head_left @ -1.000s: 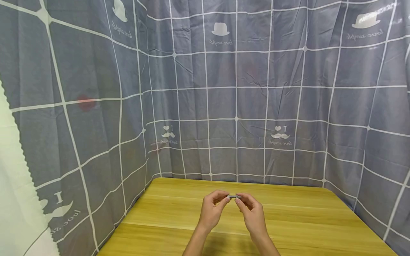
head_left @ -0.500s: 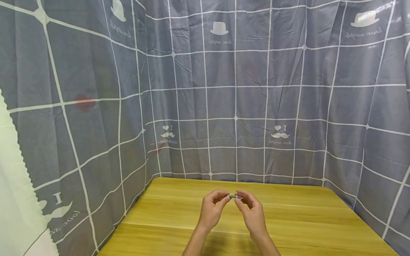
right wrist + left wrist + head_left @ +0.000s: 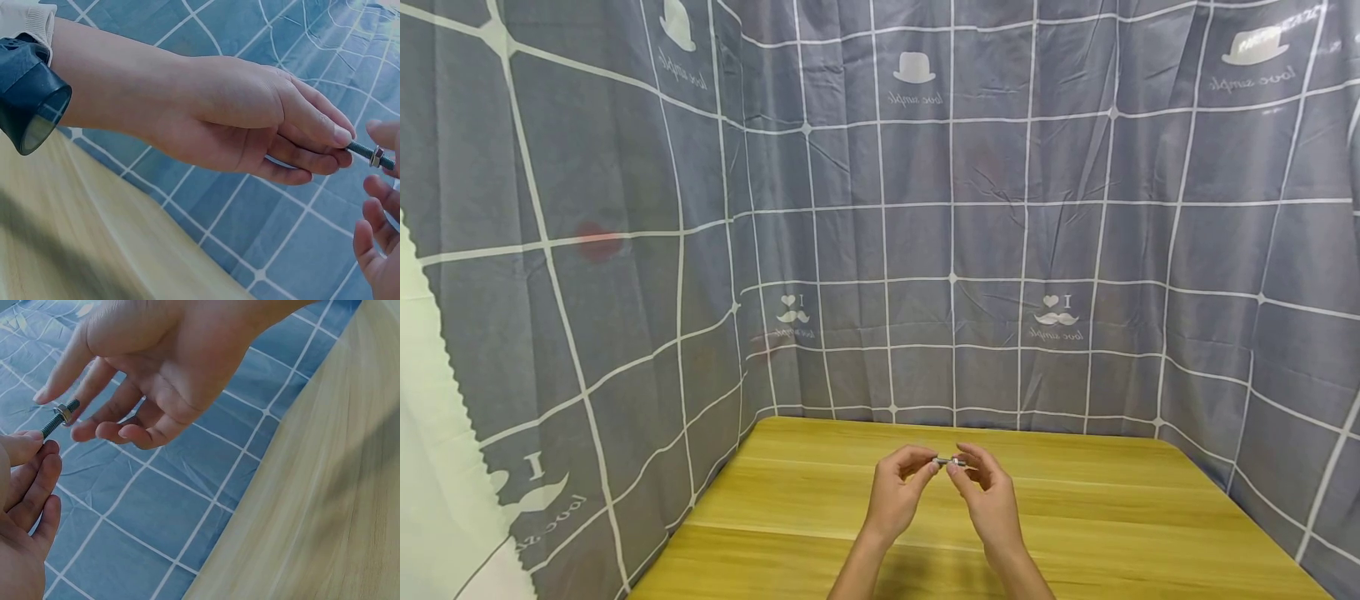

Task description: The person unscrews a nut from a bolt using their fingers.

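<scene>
My left hand [image 3: 895,493] pinches one end of a metal bolt [image 3: 946,460] between thumb and fingertips; that end is hidden. In the left wrist view the bolt [image 3: 51,427] tilts up and to the right, with a shiny nut [image 3: 62,414] on its thread near the far end. At that end is my right hand [image 3: 994,500], its thumb and index finger spread apart around the nut. In the right wrist view, gaps show between the nut [image 3: 376,156] and the right fingertips [image 3: 373,184]. Whether any right finger touches it, I cannot tell.
Both hands are held above a yellow wood-grain table [image 3: 790,517]. A grey curtain [image 3: 917,242] with white grid lines encloses its back and sides. Pale cloth [image 3: 445,467] hangs at the far left. A black wrist device [image 3: 31,94] sits on the left wrist.
My right index finger has lifted and spread away from the thumb, and the thumb has shifted slightly left along the nut. The left hand and the bolt have barely moved.
</scene>
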Motion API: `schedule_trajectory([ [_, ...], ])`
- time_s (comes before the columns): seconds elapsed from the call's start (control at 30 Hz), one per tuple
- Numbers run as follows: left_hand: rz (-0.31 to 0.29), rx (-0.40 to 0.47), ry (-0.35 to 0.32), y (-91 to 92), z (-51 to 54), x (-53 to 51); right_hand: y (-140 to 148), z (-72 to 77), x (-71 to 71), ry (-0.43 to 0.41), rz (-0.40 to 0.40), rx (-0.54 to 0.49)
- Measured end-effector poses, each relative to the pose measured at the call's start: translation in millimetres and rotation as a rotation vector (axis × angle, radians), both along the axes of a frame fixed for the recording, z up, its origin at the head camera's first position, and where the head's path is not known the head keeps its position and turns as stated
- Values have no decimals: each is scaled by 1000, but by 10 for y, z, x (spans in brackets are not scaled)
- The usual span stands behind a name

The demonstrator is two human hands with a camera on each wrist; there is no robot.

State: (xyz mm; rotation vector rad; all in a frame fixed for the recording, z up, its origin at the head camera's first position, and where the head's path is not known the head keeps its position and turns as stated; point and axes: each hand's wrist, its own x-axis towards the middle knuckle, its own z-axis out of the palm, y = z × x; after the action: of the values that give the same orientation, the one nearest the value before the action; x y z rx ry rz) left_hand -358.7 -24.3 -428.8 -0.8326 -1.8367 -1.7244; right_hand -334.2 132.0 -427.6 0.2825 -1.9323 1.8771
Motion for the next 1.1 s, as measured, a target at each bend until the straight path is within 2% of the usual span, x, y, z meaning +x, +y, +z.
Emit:
schedule_trajectory([
  [0.13, 3, 1, -2, 8, -3, 2, 2, -6, -6, 8, -23, 11],
  [0.43, 5, 21, 6, 19, -9, 9, -9, 3, 12, -8, -8, 11],
  [0.87, 16, 17, -14, 23, -17, -41, -12, 9, -6, 2, 4, -3],
  [1.1, 43, 16, -4, 31, -18, -24, -24, 11, 18, 10, 28, -1],
])
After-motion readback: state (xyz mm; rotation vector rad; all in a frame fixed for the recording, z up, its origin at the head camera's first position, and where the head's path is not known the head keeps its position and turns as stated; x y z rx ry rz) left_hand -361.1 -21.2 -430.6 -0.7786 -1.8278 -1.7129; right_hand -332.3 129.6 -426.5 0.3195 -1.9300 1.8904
